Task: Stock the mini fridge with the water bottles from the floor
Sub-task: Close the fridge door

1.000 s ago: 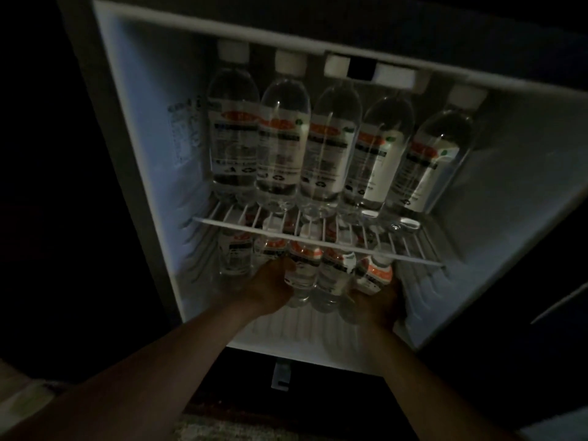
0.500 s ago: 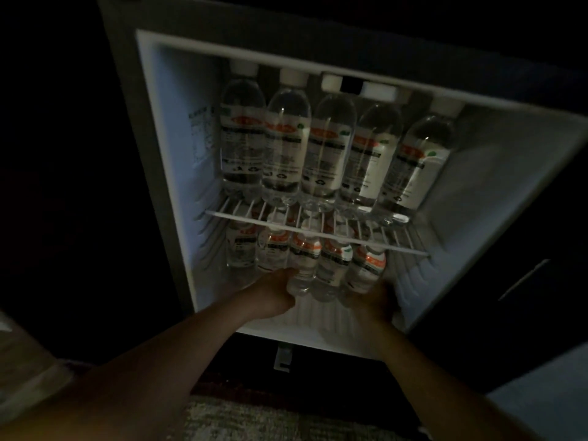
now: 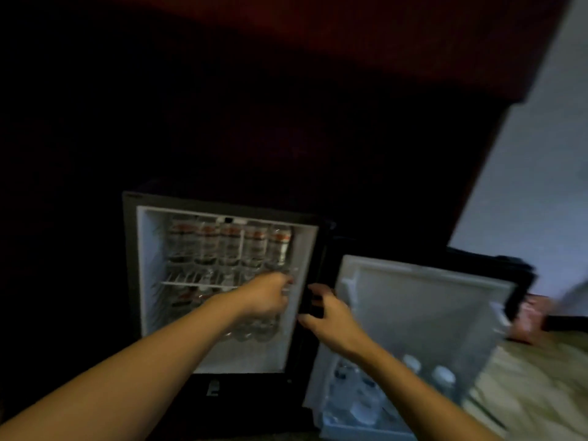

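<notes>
from my end the fridge (image 3: 146, 281) looks close to full. a top row (image 3: 229, 246) of five bottles stands on the wire shelf (image 3: 191, 284). lower bottles (image 3: 191, 297) sit beneath it, and door bottles (image 3: 442, 377) stand at the foot of the open door (image 3: 429, 297), swung out to the right. my left hand (image 3: 267, 297) is in front of the shelf's right end, fingers curled down; blur hides whether it pinches anything. my right hand (image 3: 331, 319) hangs just beside the fridge's right edge, fingers half curled, nothing visible in it. i see no loose bottle outside the fridge in this view, so i judge stocking is done or nearly so. closing the door is probably what's left.
</notes>
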`<act>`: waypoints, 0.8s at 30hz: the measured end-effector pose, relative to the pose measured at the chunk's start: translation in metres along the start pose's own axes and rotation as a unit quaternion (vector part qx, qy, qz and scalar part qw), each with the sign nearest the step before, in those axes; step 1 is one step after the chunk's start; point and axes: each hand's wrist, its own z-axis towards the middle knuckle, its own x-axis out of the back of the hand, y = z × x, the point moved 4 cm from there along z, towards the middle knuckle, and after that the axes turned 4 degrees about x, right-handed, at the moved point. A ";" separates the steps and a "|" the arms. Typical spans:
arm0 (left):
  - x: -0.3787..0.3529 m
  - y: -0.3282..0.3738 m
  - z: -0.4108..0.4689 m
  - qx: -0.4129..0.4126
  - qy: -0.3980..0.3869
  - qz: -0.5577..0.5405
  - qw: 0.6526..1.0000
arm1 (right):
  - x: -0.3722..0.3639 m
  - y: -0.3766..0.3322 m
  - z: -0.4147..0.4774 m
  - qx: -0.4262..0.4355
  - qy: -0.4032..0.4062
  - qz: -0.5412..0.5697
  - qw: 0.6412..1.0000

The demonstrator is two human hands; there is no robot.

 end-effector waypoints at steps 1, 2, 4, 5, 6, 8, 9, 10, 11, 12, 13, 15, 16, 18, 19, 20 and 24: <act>0.004 0.021 -0.006 -0.018 0.012 0.010 1.000 | 0.019 0.000 -0.007 -0.002 0.018 -0.009 1.000; 0.007 0.042 -0.011 -0.034 0.021 0.018 0.999 | 0.041 0.003 -0.015 -0.003 0.047 -0.019 0.999; 0.008 0.081 -0.018 -0.063 0.022 0.024 0.997 | 0.088 0.009 -0.032 -0.007 0.116 -0.038 0.993; 0.006 0.101 -0.019 -0.077 0.013 0.028 0.997 | 0.113 0.015 -0.040 -0.008 0.151 -0.054 0.987; 0.005 0.116 -0.019 -0.087 0.003 0.035 0.996 | 0.132 0.022 -0.044 -0.009 0.172 -0.078 0.982; 0.002 0.139 -0.017 -0.099 -0.005 0.055 0.994 | 0.161 0.038 -0.047 -0.028 0.180 -0.127 0.975; 0.001 0.150 -0.012 -0.104 -0.010 0.066 0.992 | 0.175 0.047 -0.047 -0.047 0.169 -0.152 0.973; 0.001 0.156 -0.008 -0.105 -0.017 0.078 0.991 | 0.185 0.053 -0.045 -0.062 0.150 -0.177 0.971; 0.000 0.162 -0.003 -0.105 -0.020 0.090 0.990 | 0.196 0.058 -0.042 -0.068 0.134 -0.200 0.968; 0.002 0.170 0.004 -0.109 -0.019 0.105 0.988 | 0.209 0.064 -0.037 -0.070 0.123 -0.217 0.966; 0.003 0.175 0.011 -0.112 -0.017 0.120 0.986 | 0.219 0.068 -0.031 -0.076 0.109 -0.229 0.964; 0.005 0.179 0.025 -0.110 -0.017 0.136 0.984 | 0.229 0.078 -0.021 -0.112 0.070 -0.248 0.960; 0.003 0.181 0.035 -0.106 -0.020 0.140 0.984 | 0.231 0.087 -0.017 -0.137 0.045 -0.259 0.955; -0.004 0.179 0.050 -0.088 -0.033 0.161 0.982 | 0.229 0.103 -0.012 -0.178 0.002 -0.283 0.942; -0.008 0.176 0.055 -0.076 -0.044 0.172 0.981 | 0.226 0.110 -0.011 -0.189 -0.010 -0.297 0.936; -0.011 0.174 0.059 -0.063 -0.051 0.179 0.981 | 0.224 0.117 -0.010 -0.192 -0.016 -0.315 0.929; -0.014 0.172 0.066 -0.048 -0.045 0.196 0.978 | 0.222 0.125 -0.009 -0.174 -0.011 -0.393 0.903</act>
